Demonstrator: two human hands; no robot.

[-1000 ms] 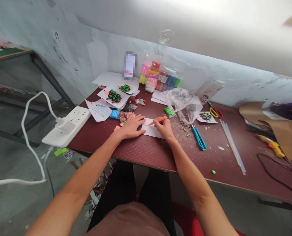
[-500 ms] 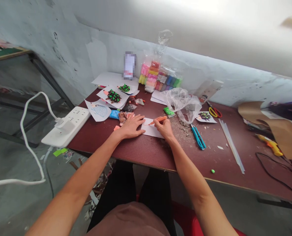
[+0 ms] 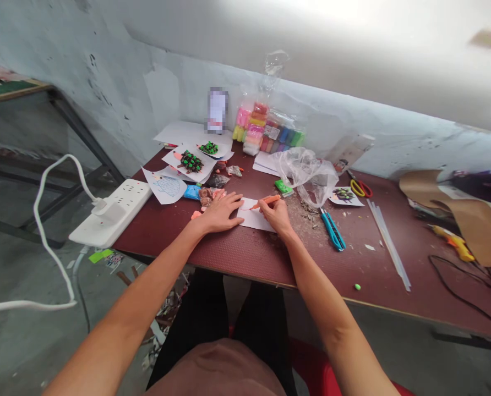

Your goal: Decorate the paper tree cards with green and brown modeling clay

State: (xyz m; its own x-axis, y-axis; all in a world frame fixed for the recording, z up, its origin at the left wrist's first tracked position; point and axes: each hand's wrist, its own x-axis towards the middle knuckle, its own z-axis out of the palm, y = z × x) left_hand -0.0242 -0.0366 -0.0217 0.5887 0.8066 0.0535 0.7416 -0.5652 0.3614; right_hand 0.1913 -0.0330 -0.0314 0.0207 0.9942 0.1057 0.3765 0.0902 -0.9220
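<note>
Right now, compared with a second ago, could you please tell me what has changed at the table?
Hardly anything: the head view has turned slightly, so the table sits a little further left in the frame. Nothing was taken or let go. The right hand still grips the orange marker on the white paper, and the left hand still rests flat on its edge.

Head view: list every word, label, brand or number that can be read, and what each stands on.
Nothing can be read.
The labels on the clay packs are too small to read.
The upright card is blurred out.
</note>
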